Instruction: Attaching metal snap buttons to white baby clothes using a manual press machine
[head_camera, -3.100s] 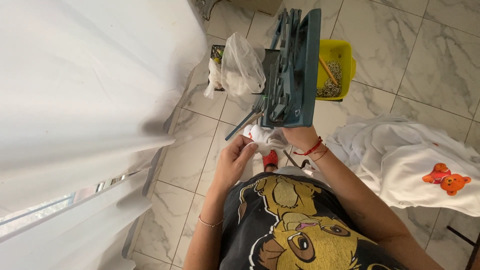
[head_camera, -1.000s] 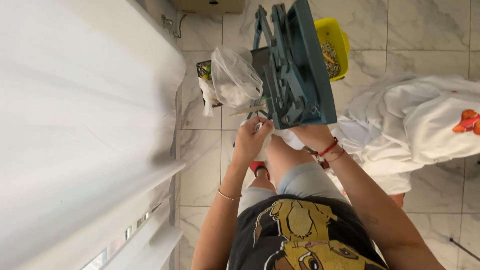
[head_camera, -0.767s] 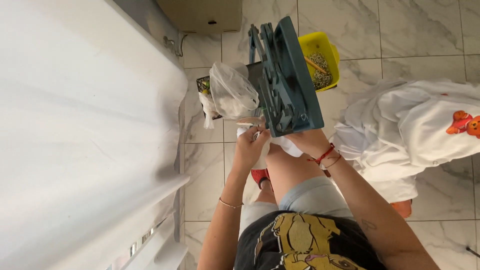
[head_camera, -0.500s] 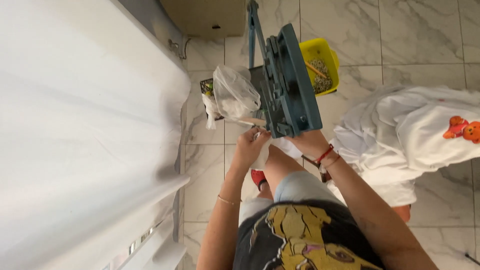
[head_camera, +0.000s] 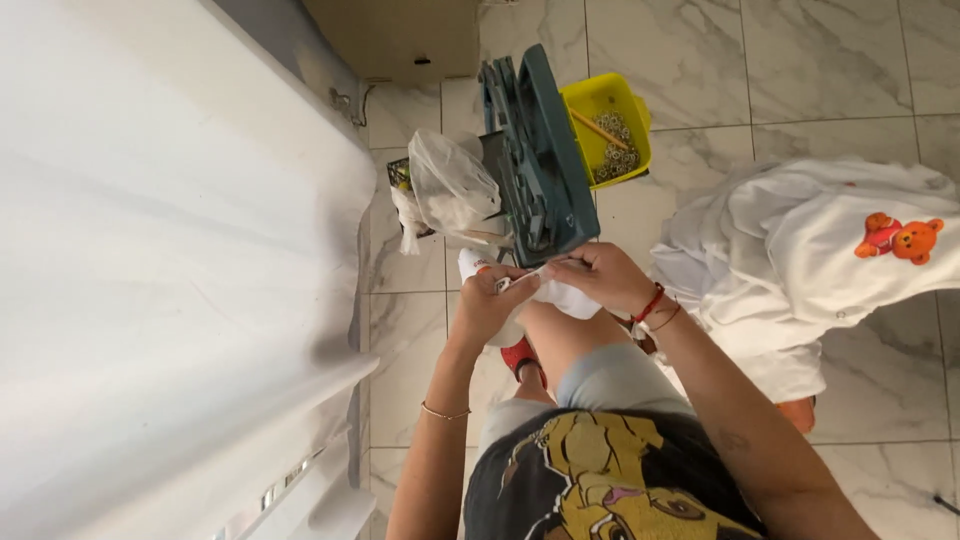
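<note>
Shirt: a dark printed T-shirt (head_camera: 610, 490) on the person fills the near edge, with light shorts (head_camera: 610, 380) just beyond it.
Left hand (head_camera: 490, 305): fingers closed on a piece of white cloth (head_camera: 560, 297), a thin bracelet (head_camera: 445, 412) on that wrist.
Right hand (head_camera: 605, 280): closed on the same white cloth from the right side, red cords (head_camera: 652, 305) around the wrist; the two hands meet over the knee.
White cloth: held between both hands, just in front of the near edge of the blue-green metal tool (head_camera: 535, 160).
Shoe: a red shoe (head_camera: 520, 355) shows on the floor below the hands.
Blue-green metal tool: stands upright just beyond the hands, in the middle of the view.
Clear plastic bag (head_camera: 455, 190): crumpled, touching the tool's left side.
Yellow tub (head_camera: 608, 125): on the floor right of the tool and further off, with small metal rings inside.
White garments (head_camera: 800, 260): heaped on the tiled floor (head_camera: 800, 80) at right, one bearing an orange bear figure (head_camera: 903, 237).
White sheet (head_camera: 160, 250): covers the whole left side.
</note>
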